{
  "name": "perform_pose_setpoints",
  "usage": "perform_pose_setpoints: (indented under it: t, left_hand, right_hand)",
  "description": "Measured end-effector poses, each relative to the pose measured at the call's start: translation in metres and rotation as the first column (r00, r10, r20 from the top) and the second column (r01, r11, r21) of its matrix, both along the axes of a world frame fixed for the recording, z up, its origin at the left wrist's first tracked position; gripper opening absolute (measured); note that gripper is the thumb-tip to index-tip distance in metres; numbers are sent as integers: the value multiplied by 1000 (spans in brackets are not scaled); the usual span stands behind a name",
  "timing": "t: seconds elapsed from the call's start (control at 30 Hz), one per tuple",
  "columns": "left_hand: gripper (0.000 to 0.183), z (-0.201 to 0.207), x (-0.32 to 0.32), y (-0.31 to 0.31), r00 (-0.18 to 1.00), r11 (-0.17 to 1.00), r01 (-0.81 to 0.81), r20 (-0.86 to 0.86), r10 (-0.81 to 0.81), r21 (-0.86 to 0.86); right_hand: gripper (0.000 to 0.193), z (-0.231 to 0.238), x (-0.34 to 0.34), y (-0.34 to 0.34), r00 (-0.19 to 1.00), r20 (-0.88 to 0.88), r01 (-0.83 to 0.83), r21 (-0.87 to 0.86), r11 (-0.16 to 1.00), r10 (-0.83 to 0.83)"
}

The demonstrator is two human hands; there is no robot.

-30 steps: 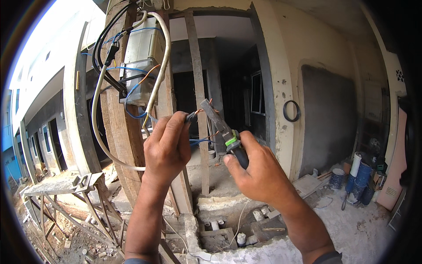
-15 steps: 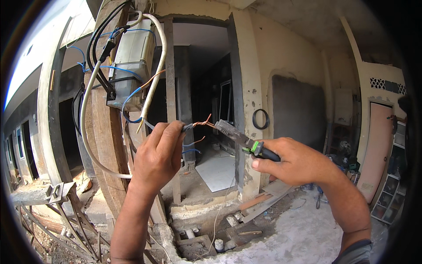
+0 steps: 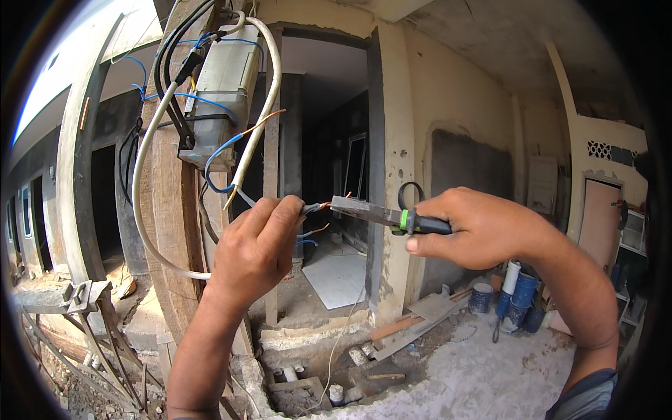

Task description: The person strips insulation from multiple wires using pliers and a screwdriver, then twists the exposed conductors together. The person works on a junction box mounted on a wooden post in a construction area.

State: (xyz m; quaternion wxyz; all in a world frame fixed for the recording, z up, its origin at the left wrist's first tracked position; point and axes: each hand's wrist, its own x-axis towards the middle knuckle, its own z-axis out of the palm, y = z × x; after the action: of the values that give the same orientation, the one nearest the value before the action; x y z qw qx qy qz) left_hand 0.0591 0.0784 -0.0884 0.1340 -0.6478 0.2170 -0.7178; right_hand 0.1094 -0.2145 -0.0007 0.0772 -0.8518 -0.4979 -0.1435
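Note:
Pinched in my left hand is a dark grey insulated wire whose twisted bare copper strands stick out to the right. My right hand grips combination pliers with black and green handles. The pliers' jaws lie across the copper twist, and a strand tip pokes up above them. Just below, two blue wires point right, at least one with a bare copper end. Up and left of my left hand hang a thick white cable and a blue wire with bare copper.
A grey electrical box is fixed to a wooden post at left, among looped cables. Behind are a doorway and a plastered column. Boards, blue buckets and pipe stubs in a trench lie below.
The pliers have moved left and turned more level, from the strand's tip onto the copper twist near my left fingers. The view has shifted slightly.

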Motion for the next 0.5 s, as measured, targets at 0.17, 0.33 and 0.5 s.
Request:
perform_pose_setpoints:
  t: [0.17, 0.33, 0.5]
  left_hand:
    - [27, 1, 3, 1, 999, 999, 28, 20, -29, 46]
    - [29, 5, 1, 2, 998, 998, 36, 49, -38, 45]
    - [31, 2, -5, 2, 1000, 1000, 4, -2, -4, 15]
  right_hand:
    - [38, 13, 27, -3, 898, -432, -129, -86, 988, 79]
    - [43, 27, 46, 2, 602, -783, -351, -84, 933, 157]
    - [43, 29, 45, 5, 689, -720, -224, -109, 969, 78]
